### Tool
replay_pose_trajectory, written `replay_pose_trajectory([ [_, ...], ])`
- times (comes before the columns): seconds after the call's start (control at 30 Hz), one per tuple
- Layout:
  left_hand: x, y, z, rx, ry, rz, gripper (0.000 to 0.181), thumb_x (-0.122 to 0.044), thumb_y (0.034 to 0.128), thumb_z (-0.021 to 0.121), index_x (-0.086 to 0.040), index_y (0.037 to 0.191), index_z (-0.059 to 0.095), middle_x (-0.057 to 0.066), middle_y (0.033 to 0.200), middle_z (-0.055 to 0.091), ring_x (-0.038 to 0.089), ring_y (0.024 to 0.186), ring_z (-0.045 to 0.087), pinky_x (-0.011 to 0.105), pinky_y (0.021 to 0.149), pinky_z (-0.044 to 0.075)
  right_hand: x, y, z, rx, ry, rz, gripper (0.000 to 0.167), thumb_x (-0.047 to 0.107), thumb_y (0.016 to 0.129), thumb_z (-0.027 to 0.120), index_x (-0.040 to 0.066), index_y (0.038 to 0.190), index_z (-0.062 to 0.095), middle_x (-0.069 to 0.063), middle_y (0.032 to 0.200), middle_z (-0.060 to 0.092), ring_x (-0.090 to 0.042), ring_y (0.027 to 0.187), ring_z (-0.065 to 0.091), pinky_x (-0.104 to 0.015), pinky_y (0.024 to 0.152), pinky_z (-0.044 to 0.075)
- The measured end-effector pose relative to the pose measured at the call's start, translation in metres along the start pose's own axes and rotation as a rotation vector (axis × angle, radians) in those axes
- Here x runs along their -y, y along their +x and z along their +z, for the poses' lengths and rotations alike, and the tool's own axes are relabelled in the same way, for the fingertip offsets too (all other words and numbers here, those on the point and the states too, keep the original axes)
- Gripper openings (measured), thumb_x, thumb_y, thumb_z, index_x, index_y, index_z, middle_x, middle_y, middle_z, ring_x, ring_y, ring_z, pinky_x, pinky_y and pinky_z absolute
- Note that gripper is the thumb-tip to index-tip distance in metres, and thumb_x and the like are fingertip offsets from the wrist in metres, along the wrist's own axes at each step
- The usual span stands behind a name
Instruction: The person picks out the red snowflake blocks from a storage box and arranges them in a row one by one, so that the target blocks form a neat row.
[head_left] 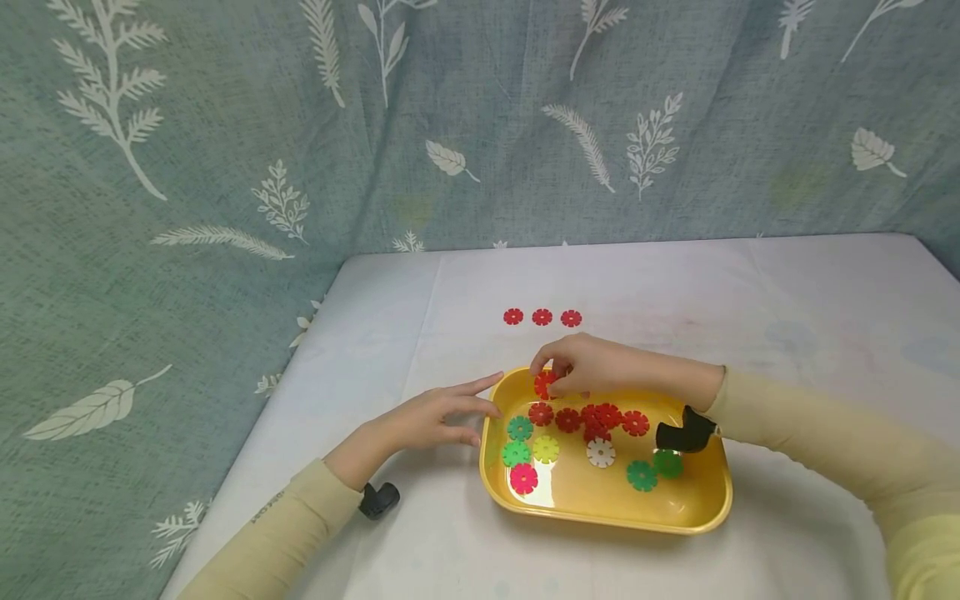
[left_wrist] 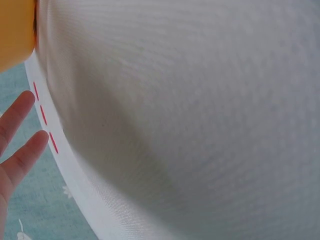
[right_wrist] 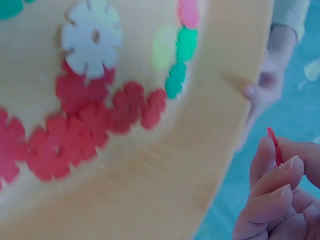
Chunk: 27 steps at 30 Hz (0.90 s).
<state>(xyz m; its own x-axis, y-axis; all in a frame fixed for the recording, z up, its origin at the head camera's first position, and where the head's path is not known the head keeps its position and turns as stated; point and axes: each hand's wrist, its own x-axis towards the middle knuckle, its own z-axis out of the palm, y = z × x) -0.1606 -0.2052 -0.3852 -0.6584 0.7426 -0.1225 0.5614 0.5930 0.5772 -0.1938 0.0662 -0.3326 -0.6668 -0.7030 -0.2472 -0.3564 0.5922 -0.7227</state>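
My right hand [head_left: 587, 363] pinches a red notched plastic disc [head_left: 543, 384] between thumb and finger, over the far left part of a yellow tray [head_left: 607, 523]. In the right wrist view that red disc [right_wrist: 275, 145] shows edge-on between the fingertips. My left hand [head_left: 433, 418] is at the tray's left side, fingers extended by the rim; whether they touch it I cannot tell. Inside the tray lie several red discs [head_left: 635, 423], a white disc [head_left: 601, 453], a yellow disc [head_left: 546, 449], a pink disc [head_left: 523, 478] and several green discs [head_left: 642, 476].
Beyond the tray, three red discs [head_left: 542, 317] lie flat in a row on the white tablecloth [head_left: 675, 283]. A leaf-patterned blue-green curtain [head_left: 480, 108] hangs behind and to the left of the table. Each wrist has a black device [head_left: 686, 430] on it.
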Motion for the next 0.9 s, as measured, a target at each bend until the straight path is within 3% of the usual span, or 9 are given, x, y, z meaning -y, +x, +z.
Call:
replay_pose_trajectory([
  [0.3, 0.001, -0.001, 0.0, -0.008, 0.007, 0.011, 0.047, -0.047, 0.0764, 0.064, -0.025, 0.118, 0.061, -0.008, 0.15, 0.025, 0.017, 0.135, 0.03, 0.038, 0.103, 0.037, -0.001, -0.003, -0.039, -0.125, 0.013, 0.015, 0.029, 0.009, 0.085, 0.064, 0.009, 0.114, 0.059, -0.007, 0.076, 0.062, -0.019, 0.052, 0.048, -0.029, 0.055, 0.05],
  [0.57, 0.001, -0.001, 0.0, -0.011, 0.001, 0.008, 0.049, -0.049, 0.0763, 0.064, -0.025, 0.119, 0.06, -0.009, 0.15, 0.024, 0.016, 0.136, 0.029, 0.037, 0.103, 0.037, -0.014, 0.003, -0.071, -0.261, 0.047, 0.073, 0.032, 0.015, 0.087, 0.063, 0.011, 0.118, 0.057, -0.006, 0.075, 0.062, -0.019, 0.052, 0.045, -0.026, 0.053, 0.045],
  [0.9, 0.0, -0.001, 0.0, -0.01, 0.008, 0.012, 0.049, -0.047, 0.0766, 0.065, -0.023, 0.12, 0.06, -0.007, 0.15, 0.025, 0.016, 0.136, 0.029, 0.037, 0.104, 0.036, -0.042, 0.014, -0.091, -0.312, 0.132, 0.144, 0.036, 0.017, 0.089, 0.059, 0.011, 0.124, 0.053, -0.008, 0.088, 0.065, -0.019, 0.055, 0.043, -0.027, 0.055, 0.042],
])
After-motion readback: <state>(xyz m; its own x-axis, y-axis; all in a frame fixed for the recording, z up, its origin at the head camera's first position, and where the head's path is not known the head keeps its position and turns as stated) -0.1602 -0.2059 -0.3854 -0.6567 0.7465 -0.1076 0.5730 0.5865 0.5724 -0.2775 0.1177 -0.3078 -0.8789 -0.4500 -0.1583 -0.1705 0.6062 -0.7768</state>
